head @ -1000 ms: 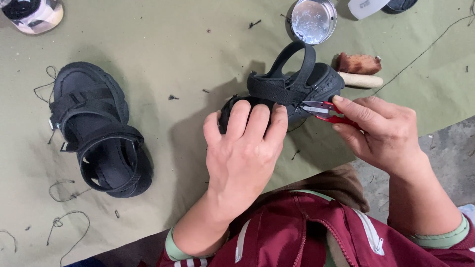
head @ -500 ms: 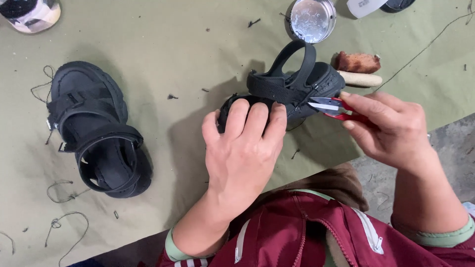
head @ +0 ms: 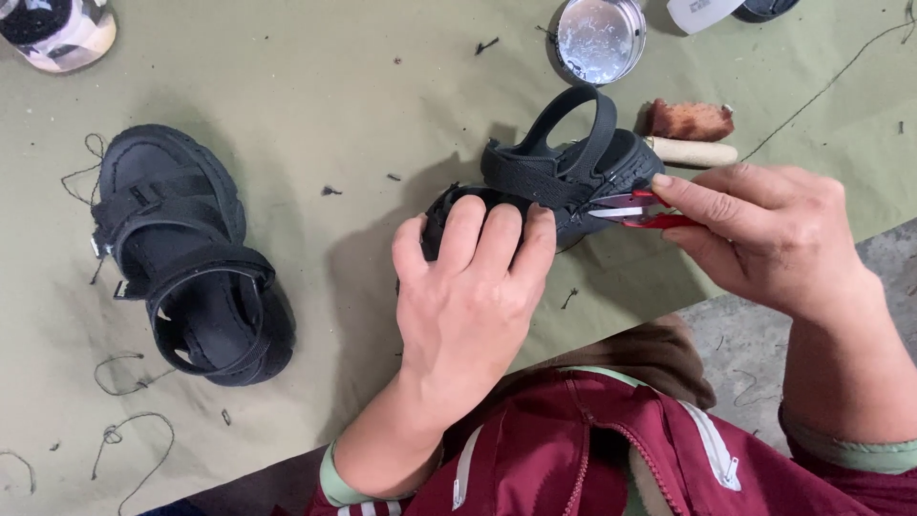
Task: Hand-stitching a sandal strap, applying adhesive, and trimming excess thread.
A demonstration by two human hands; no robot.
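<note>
My left hand (head: 473, 296) grips the toe end of a black strapped sandal (head: 564, 177), holding it on its side over the olive cloth. My right hand (head: 764, 234) pinches small red-handled thread snips (head: 630, 210), their blades touching the side of the sandal's sole. The matching black sandal (head: 191, 253) lies sole-down at the left, apart from both hands.
A round silver tin (head: 599, 38) sits at the top middle. A brown brush with a pale wooden handle (head: 693, 134) lies behind the held sandal. A jar (head: 57, 33) stands at the top left. Loose thread scraps (head: 124, 425) litter the cloth; bare concrete floor (head: 755, 354) shows right.
My right hand has shifted slightly right and up with the snips, staying at the sandal's side. My left hand keeps its grip on the toe end.
</note>
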